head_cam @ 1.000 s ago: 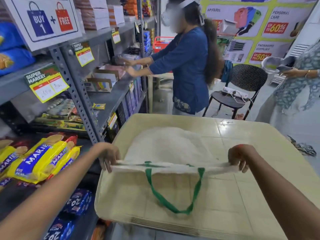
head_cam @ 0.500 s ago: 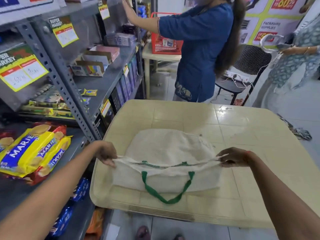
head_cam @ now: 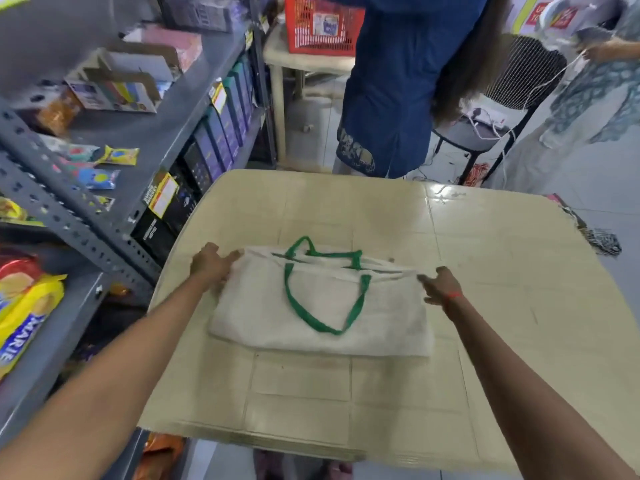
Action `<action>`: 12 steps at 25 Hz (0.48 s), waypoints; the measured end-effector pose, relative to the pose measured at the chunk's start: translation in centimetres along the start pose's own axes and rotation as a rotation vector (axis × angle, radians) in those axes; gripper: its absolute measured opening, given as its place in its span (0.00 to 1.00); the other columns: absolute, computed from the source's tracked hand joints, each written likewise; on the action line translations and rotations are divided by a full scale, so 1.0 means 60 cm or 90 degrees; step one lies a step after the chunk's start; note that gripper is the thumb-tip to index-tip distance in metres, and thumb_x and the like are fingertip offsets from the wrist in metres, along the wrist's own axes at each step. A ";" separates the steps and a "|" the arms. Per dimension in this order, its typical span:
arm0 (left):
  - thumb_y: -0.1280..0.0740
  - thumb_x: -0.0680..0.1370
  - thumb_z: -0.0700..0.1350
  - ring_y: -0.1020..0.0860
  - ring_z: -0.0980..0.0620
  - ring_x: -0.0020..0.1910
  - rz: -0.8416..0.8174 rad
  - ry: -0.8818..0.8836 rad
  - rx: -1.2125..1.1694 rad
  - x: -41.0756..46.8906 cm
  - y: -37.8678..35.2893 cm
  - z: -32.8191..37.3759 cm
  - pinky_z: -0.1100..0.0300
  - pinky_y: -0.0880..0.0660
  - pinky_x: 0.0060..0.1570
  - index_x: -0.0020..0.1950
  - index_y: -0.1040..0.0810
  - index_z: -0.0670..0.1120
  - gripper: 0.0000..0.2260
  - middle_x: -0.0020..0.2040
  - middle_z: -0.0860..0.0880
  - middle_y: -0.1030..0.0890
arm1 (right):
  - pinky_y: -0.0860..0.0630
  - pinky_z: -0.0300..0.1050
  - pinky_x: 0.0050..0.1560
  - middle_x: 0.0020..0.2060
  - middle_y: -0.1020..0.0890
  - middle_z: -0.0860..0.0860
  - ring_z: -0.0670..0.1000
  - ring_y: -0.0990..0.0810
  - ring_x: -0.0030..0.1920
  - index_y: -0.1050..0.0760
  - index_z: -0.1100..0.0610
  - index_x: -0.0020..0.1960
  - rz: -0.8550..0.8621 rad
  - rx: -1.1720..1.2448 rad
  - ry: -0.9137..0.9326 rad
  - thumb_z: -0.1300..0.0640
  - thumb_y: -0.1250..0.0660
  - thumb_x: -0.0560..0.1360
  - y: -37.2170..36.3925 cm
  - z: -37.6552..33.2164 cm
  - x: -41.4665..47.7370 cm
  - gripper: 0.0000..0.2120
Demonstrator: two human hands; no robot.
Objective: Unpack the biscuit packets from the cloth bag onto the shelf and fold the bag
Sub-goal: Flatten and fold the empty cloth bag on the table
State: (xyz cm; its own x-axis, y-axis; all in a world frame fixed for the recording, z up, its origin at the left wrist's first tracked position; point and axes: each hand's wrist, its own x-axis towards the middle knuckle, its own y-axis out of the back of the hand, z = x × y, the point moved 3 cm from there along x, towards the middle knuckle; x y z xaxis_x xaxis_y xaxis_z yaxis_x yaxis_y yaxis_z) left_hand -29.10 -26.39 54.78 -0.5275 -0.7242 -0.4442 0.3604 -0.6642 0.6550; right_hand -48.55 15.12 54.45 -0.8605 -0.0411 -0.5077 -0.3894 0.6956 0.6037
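On table [head_cam: 485, 306] | cloth bag [head_cam: 311, 317] folded, long axis left-right | hands pinch far corners

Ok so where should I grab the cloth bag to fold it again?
Probably by its two short side edges, one hand from each side. The cloth bag lies flat and wide on the table, folded once; bring left hand across to right hand.
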 end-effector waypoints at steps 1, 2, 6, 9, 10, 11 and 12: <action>0.30 0.72 0.58 0.20 0.41 0.51 0.045 -0.071 0.103 -0.023 -0.018 -0.016 0.51 0.23 0.47 0.64 0.30 0.41 0.28 0.59 0.38 0.22 | 0.25 0.55 0.57 0.61 0.27 0.65 0.63 0.24 0.55 0.35 0.65 0.68 0.039 -0.133 0.071 0.55 0.34 0.75 -0.026 0.014 -0.014 0.26; 0.29 0.71 0.59 0.22 0.42 0.53 0.054 -0.165 0.175 -0.051 -0.041 -0.037 0.52 0.24 0.49 0.65 0.30 0.44 0.29 0.57 0.41 0.22 | 0.27 0.54 0.59 0.62 0.27 0.64 0.62 0.25 0.58 0.33 0.63 0.67 0.057 -0.215 0.174 0.51 0.32 0.74 -0.054 0.027 -0.037 0.27; 0.26 0.63 0.63 0.21 0.47 0.46 -0.106 -0.481 0.403 -0.158 -0.119 -0.131 0.57 0.22 0.43 0.56 0.20 0.49 0.27 0.49 0.48 0.21 | 0.21 0.48 0.42 0.50 0.20 0.54 0.57 0.21 0.48 0.22 0.54 0.51 -0.044 -0.519 0.514 0.38 0.30 0.62 -0.148 0.113 -0.101 0.25; 0.23 0.65 0.50 0.21 0.50 0.39 -0.085 -0.423 0.390 -0.167 -0.116 -0.153 0.62 0.27 0.34 0.45 0.19 0.50 0.12 0.40 0.52 0.21 | 0.21 0.44 0.33 0.43 0.18 0.52 0.55 0.18 0.40 0.21 0.53 0.43 -0.079 -0.618 0.532 0.52 0.21 0.57 -0.161 0.137 -0.098 0.17; 0.28 0.71 0.49 0.23 0.49 0.40 -0.054 -0.367 0.353 -0.165 -0.108 -0.147 0.59 0.30 0.35 0.42 0.23 0.49 0.06 0.39 0.52 0.24 | 0.21 0.44 0.30 0.40 0.18 0.52 0.54 0.18 0.37 0.20 0.54 0.40 -0.065 -0.627 0.518 0.58 0.20 0.55 -0.159 0.135 -0.094 0.16; 0.34 0.76 0.48 0.25 0.49 0.41 -0.066 -0.281 0.317 -0.168 -0.106 -0.144 0.57 0.34 0.36 0.40 0.28 0.48 0.07 0.38 0.52 0.26 | 0.22 0.44 0.29 0.37 0.18 0.52 0.54 0.19 0.34 0.21 0.54 0.38 -0.045 -0.628 0.506 0.61 0.20 0.52 -0.158 0.134 -0.092 0.16; 0.38 0.77 0.47 0.26 0.48 0.41 -0.096 -0.246 0.311 -0.176 -0.114 -0.146 0.56 0.36 0.36 0.38 0.32 0.47 0.09 0.37 0.51 0.28 | 0.22 0.44 0.29 0.35 0.18 0.52 0.55 0.19 0.32 0.21 0.54 0.36 -0.023 -0.641 0.494 0.63 0.20 0.52 -0.154 0.131 -0.090 0.16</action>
State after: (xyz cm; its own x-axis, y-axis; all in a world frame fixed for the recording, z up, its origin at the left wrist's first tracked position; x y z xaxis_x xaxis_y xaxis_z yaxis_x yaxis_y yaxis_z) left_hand -19.27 -15.81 49.62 -0.8176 -0.4494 -0.3600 -0.0835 -0.5260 0.8464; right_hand -37.75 14.53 46.76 -0.6769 -0.6930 -0.2479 -0.2003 -0.1507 0.9681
